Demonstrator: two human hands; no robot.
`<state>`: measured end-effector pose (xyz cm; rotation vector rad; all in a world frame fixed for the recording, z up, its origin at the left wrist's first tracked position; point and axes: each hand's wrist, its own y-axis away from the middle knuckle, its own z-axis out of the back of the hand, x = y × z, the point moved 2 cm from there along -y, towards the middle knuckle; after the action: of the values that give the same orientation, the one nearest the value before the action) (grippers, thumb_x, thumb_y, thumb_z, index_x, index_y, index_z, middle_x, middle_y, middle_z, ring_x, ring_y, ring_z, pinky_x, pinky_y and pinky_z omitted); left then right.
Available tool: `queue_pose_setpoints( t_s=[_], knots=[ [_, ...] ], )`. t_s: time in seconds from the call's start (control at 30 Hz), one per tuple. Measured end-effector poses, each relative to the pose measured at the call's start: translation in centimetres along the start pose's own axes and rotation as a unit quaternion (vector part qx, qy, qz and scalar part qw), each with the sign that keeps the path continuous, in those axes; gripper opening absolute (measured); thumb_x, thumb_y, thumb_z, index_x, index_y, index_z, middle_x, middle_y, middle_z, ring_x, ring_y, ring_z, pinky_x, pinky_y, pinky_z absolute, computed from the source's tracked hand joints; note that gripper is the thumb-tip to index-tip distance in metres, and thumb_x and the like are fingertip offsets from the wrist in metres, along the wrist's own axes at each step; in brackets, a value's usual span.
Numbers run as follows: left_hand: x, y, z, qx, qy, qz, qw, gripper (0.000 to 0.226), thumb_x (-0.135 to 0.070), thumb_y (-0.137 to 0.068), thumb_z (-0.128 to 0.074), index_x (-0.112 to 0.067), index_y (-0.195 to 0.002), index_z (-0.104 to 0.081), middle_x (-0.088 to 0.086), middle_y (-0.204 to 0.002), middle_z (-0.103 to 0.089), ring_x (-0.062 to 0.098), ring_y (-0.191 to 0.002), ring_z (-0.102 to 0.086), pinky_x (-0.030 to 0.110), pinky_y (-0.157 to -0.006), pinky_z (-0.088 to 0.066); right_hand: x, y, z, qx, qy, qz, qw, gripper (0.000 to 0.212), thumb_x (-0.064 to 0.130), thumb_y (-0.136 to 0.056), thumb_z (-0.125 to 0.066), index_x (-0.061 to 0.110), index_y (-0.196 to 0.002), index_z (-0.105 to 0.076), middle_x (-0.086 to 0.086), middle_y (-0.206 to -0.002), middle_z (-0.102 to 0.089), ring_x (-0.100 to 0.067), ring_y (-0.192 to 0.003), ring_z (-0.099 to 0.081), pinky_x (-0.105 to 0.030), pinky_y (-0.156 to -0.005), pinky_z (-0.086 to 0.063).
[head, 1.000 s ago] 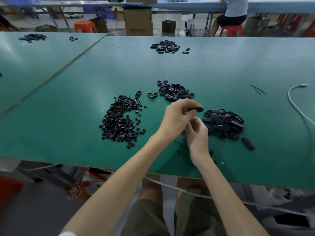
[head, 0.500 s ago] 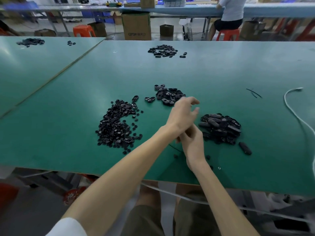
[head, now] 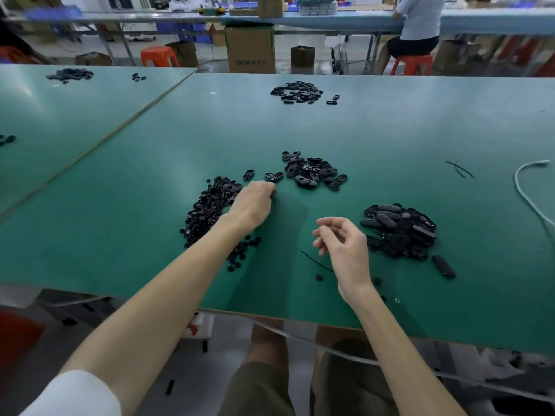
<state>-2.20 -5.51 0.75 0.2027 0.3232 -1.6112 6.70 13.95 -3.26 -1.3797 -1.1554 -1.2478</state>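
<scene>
My left hand (head: pixel 253 202) reaches down at the right edge of a heap of small black ring-like parts (head: pixel 207 208). Its fingers are curled, and a small black part (head: pixel 273 194) shows pinched at the fingertips. My right hand (head: pixel 342 244) hovers above the green table (head: pixel 390 130), its fingers loosely curled with nothing in them. To the right of that hand lies a pile of closed black oval pieces (head: pixel 399 231). A pile of open black oval shells (head: pixel 312 171) sits farther back in the middle.
One oval piece (head: pixel 444 266) lies alone near the right pile. A thin black strand (head: pixel 315 261) lies by my right wrist, and a white cable (head: pixel 528 199) runs at the far right. Another pile (head: pixel 297 92) sits far back. A person (head: pixel 420 22) sits at the rear bench.
Both hands held a black oval piece together a second ago. They have parted: my left hand moved left to the small-parts heap, and my right hand stays in the middle, empty.
</scene>
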Motion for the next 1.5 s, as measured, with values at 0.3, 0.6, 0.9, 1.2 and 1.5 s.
queue_pose_setpoints(
  t_s=[0.3,0.6,0.9,1.2,1.5],
  knots=[
    [-4.2,3.5,-0.7,-0.033,0.298,-0.039,0.953,0.021,-0.006,-0.104,-0.053,-0.007,-0.107,-0.073,0.003,-0.095,-0.078,0.010,-0.079,-0.072,0.025,-0.077,-0.056,-0.2,-0.2,0.4,-0.037,-0.026,0.004,0.999,0.011,0.002,-0.102,-0.061,0.009,-0.105,-0.068,-0.004,-0.088,-0.072,-0.009,-0.069,-0.068,-0.023,-0.061,-0.053],
    [-4.0,6.9,-0.2,0.047,0.466,-0.007,0.884,0.015,-0.005,-0.100,-0.064,-0.004,-0.107,-0.078,0.017,-0.093,-0.077,0.020,-0.080,-0.074,0.027,-0.071,-0.056,-0.1,-0.1,0.3,0.011,-0.020,0.007,1.000,0.005,0.008,-0.096,-0.073,0.011,-0.100,-0.075,-0.004,-0.089,-0.080,-0.015,-0.078,-0.074,-0.022,-0.061,-0.055],
    [0.4,6.3,2.5,-0.020,0.039,0.002,0.999,0.011,-0.018,-0.098,-0.070,-0.020,-0.108,-0.073,-0.001,-0.108,-0.063,0.017,-0.088,-0.065,0.034,-0.084,-0.053,-0.2,-0.1,0.3,0.019,-0.030,0.016,0.999,0.012,-0.001,-0.094,-0.071,0.008,-0.100,-0.075,-0.005,-0.091,-0.079,-0.016,-0.077,-0.073,-0.022,-0.064,-0.055],
    [2.5,5.9,4.2,0.072,-0.019,0.033,0.997,0.008,-0.012,-0.091,-0.078,-0.018,-0.095,-0.075,-0.001,-0.097,-0.073,0.015,-0.082,-0.067,0.030,-0.065,-0.049,-0.3,-0.1,0.2,0.022,-0.016,0.018,0.999,0.011,-0.001,-0.095,-0.070,0.006,-0.103,-0.074,-0.001,-0.089,-0.078,-0.013,-0.076,-0.072,-0.022,-0.066,-0.056],
    [1.0,6.3,2.7,0.099,-0.022,0.008,0.995,0.017,-0.026,-0.089,-0.081,-0.012,-0.095,-0.073,0.002,-0.098,-0.071,0.023,-0.089,-0.067,0.034,-0.079,-0.053,-0.4,0.0,0.3,0.027,-0.008,0.019,0.999,0.010,0.000,-0.095,-0.071,0.007,-0.102,-0.074,0.001,-0.087,-0.077,-0.012,-0.076,-0.072,-0.022,-0.066,-0.056]
  ],
)
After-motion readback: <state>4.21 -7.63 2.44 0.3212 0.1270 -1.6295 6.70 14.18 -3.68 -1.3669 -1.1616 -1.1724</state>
